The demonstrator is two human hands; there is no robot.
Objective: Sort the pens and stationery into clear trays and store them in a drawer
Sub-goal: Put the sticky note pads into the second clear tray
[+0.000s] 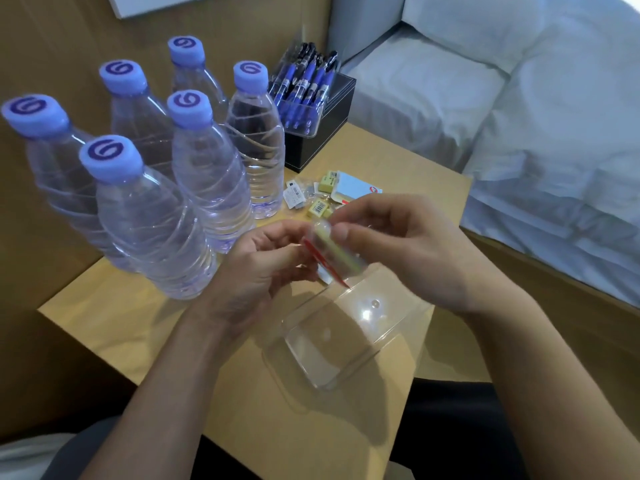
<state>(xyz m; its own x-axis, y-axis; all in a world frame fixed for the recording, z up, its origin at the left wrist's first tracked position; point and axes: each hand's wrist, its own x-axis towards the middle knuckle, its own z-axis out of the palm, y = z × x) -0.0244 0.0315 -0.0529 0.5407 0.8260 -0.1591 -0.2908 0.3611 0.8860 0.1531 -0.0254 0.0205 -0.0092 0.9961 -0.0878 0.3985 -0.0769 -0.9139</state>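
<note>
Left hand (pixel 263 261) and right hand (pixel 408 251) are pinched around a small clear packet (pixel 334 251); its yellow contents are blurred beyond identifying.

Glossy clear plastic tray (pixel 341 336) (matt wood table (pixel 114 317)).

Water bottles (pixel 166 188) stand on the table (pixel 138 323) at frame left. At upper centre a pen tray (pixel 304 95) sits on a box (pixel 332 133), with loose stationery (pixel 332 192) before it. At lower centre another tray (pixel 339 337) lies under a packet (pixel 332 251) pinched by the left hand (pixel 263 268) and right hand (pixel 408 244). A bed (pixel 519 133) fills the right.
</note>
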